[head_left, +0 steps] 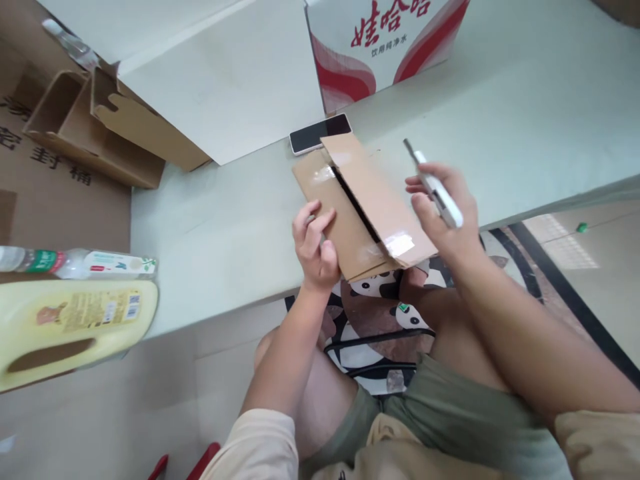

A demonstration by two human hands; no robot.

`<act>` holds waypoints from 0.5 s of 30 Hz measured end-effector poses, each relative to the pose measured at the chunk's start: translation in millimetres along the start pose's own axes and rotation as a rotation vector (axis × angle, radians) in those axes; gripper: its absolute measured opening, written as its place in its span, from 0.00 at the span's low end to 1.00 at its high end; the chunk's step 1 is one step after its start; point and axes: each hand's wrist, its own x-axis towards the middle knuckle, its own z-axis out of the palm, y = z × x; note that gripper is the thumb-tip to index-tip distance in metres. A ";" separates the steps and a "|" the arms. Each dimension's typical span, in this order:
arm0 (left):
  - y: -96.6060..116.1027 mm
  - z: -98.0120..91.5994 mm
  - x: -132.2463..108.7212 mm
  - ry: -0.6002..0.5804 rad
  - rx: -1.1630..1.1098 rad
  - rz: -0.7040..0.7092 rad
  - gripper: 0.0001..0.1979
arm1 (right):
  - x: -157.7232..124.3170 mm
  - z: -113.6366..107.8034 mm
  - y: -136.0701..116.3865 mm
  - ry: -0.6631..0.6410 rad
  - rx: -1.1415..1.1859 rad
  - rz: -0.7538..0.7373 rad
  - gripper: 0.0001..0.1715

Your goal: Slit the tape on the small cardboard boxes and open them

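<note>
In the head view, a flattish brown corrugated-cardboard box (393, 200) lies slantwise over the near edge of the long, pale green table (220, 233), its near end jutting out above the lap. A dark slit runs between its two upper panels, and shiny clear tape (401, 243) shows at the near end.

The left hand (316, 248) touches the box's near left side with curled fingers; whether it grips the edge or merely steadies it, I cannot tell. The right hand (453, 203) grasps a slim white-handled tool with a narrow grey metallic tip (443, 199), held above the table, just right of the box. Blur hides whether a sharp edge is bared.

The chief hazard, as I judge it, is the left hand's place: if the tip is sharp and skids along the slit, those fingers are near its path. A light hold could let the box swivel and cause such a skid. Pressing on the overhanging end could tip the box towards the bare legs (325, 393). Beyond the far end lies a black-screened, white-edged phone (320, 133), so near that a forward shove could knock or scratch it.
</note>
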 end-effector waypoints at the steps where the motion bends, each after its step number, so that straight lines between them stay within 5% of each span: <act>1: -3.8 -1.7 0.8 0.005 -0.019 -0.029 0.24 | -1.9 2.0 2.9 -0.040 -0.003 0.026 0.23; 10: -38.0 -14.4 7.7 0.104 -0.305 -0.545 0.17 | -0.2 13.1 15.9 -0.203 -0.044 0.326 0.30; 15: -43.7 -25.3 12.6 0.174 -0.444 -0.801 0.16 | 0.3 16.8 18.5 -0.175 -0.046 0.315 0.33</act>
